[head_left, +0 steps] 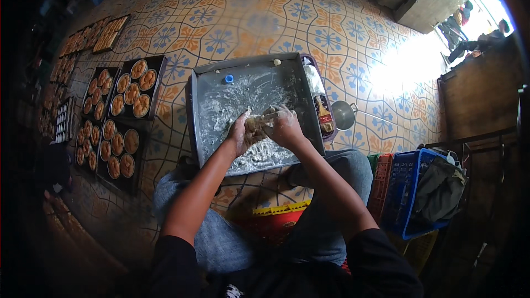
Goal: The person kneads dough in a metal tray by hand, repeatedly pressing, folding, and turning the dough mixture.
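Observation:
Over a large grey metal tray (298, 85) dusted with white flour, my two hands come together near its middle. My left hand (238, 132) is cupped against a brownish, floury lump (255, 128), whose kind I cannot make out. From the other side my right hand (287, 128), white with flour, curls its fingers at the same lump. Loose flour (259, 155) lies thickest at the near side, below my hands. A small blue cap (228, 79) and a pale little piece (277, 62) sit toward the tray's far side.
A purple tray (327, 127) beside the metal one holds a brush (322, 109) and a white bag (313, 80). A metal pot (345, 115) stands right of it. Dark trays of round filled tins (132, 92) lie left. A blue crate (406, 187) stands by my right knee.

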Tool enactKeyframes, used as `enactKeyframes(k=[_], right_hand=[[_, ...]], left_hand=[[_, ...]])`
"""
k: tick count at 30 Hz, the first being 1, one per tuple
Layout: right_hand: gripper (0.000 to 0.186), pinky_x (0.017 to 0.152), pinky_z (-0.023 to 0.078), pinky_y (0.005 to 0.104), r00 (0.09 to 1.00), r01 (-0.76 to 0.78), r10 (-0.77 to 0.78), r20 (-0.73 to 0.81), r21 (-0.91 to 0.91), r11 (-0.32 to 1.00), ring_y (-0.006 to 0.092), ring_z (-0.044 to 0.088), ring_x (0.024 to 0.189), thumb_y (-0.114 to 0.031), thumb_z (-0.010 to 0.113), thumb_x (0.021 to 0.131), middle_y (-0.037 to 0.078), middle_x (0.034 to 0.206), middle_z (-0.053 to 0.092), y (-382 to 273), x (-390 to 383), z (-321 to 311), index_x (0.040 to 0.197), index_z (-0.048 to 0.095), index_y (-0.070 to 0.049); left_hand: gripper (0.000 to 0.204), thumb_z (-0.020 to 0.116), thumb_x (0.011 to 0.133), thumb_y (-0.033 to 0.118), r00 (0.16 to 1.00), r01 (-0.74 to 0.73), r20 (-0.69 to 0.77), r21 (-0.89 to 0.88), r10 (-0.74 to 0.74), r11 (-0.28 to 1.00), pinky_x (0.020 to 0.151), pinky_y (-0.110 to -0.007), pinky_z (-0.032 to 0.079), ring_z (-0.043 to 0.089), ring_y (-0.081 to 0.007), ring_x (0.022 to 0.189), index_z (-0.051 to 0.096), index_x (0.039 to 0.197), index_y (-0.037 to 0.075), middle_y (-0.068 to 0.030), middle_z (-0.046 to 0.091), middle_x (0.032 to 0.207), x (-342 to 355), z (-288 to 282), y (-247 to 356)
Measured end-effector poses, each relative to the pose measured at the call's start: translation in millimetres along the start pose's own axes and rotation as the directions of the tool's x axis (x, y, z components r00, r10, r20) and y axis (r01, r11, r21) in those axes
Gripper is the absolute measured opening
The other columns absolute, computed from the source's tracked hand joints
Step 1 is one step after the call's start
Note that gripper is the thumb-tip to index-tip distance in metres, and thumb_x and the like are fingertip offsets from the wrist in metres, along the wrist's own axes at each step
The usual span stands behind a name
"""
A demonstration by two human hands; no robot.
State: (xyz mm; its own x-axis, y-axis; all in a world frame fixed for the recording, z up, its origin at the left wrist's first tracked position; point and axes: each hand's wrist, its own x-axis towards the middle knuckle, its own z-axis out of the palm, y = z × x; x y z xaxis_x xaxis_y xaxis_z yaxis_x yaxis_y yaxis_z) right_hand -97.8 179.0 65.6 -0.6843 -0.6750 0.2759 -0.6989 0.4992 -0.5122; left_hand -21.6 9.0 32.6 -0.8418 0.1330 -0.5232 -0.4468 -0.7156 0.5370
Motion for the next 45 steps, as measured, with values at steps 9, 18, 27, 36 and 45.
enactKeyframes(k=[9, 18, 27, 36, 45], right_hand=[[0.039, 0.087, 0.051, 0.0432, 0.997, 0.064, -0.056, -0.057, 0.162, 0.985, 0.0356, 0.063, 0.097, -0.018, 0.083, 0.064, 0.014, 0.1, 0.066, -6.9, 14.4, 2.8, 0.1, 0.072, -0.008], [0.03, 0.098, 0.046, 0.0394, 0.945, -0.191, 0.292, -0.146, 0.476, 0.858, 0.0327, 0.06, 0.112, -0.019, 0.059, 0.098, 0.019, 0.119, 0.064, -10.4, 22.5, 35.0, 0.121, 0.062, 0.0], [0.051, 0.114, 0.026, 0.0514, 0.963, -0.122, 0.192, -0.188, 0.331, 0.936, 0.0413, 0.034, 0.141, -0.037, 0.039, 0.101, 0.019, 0.148, 0.042, -44.4, 15.1, 43.1, 0.144, 0.046, -0.011], [0.05, 0.116, 0.023, 0.0544, 0.992, 0.066, -0.041, -0.122, 0.211, 0.975, 0.0354, 0.032, 0.144, -0.038, 0.042, 0.099, 0.012, 0.149, 0.045, -16.7, 34.0, 24.2, 0.142, 0.05, -0.014], [0.066, 0.117, 0.022, 0.0522, 0.965, 0.246, -0.189, -0.185, 0.372, 0.895, 0.0452, 0.033, 0.14, -0.043, 0.046, 0.097, 0.023, 0.155, 0.032, -92.1, 4.6, 12.7, 0.151, 0.034, -0.007]], left_hand=[[0.044, 0.035, 0.104, 0.036, 0.996, -0.05, -0.077, 0.026, 0.052, 0.998, 0.093, -0.042, 0.055, 0.068, -0.0247, 0.1, 0.059, 0.123, 0.004, -0.0116, 0.068, 0.113, 1.0, -13.2, -10.6], [0.036, 0.043, 0.103, 0.027, 0.988, -0.147, -0.046, -0.003, 0.147, 0.989, 0.102, -0.042, 0.051, 0.065, -0.0247, 0.109, 0.054, 0.129, 0.005, -0.0109, 0.065, 0.12, -2.8, -5.2, -18.0], [0.038, 0.039, 0.1, 0.028, 0.957, -0.201, -0.22, -0.039, 0.187, 0.979, 0.089, -0.035, 0.051, 0.063, -0.0213, 0.1, 0.061, 0.12, 0.005, -0.0094, 0.065, 0.11, -13.8, 31.6, -29.9], [0.037, 0.04, 0.103, 0.021, 0.972, -0.22, 0.03, -0.247, 0.235, 0.944, 0.1, -0.034, 0.048, 0.061, -0.0183, 0.111, 0.053, 0.133, 0.005, -0.0091, 0.06, 0.127, -9.3, 34.7, -34.9], [0.08, 0.03, 0.098, 0.063, 0.906, -0.291, 0.199, -0.347, 0.374, 0.892, 0.12, -0.047, 0.019, 0.029, -0.0328, 0.144, 0.019, 0.155, 0.008, -0.0176, 0.027, 0.158, -13.7, 27.4, -6.4]])
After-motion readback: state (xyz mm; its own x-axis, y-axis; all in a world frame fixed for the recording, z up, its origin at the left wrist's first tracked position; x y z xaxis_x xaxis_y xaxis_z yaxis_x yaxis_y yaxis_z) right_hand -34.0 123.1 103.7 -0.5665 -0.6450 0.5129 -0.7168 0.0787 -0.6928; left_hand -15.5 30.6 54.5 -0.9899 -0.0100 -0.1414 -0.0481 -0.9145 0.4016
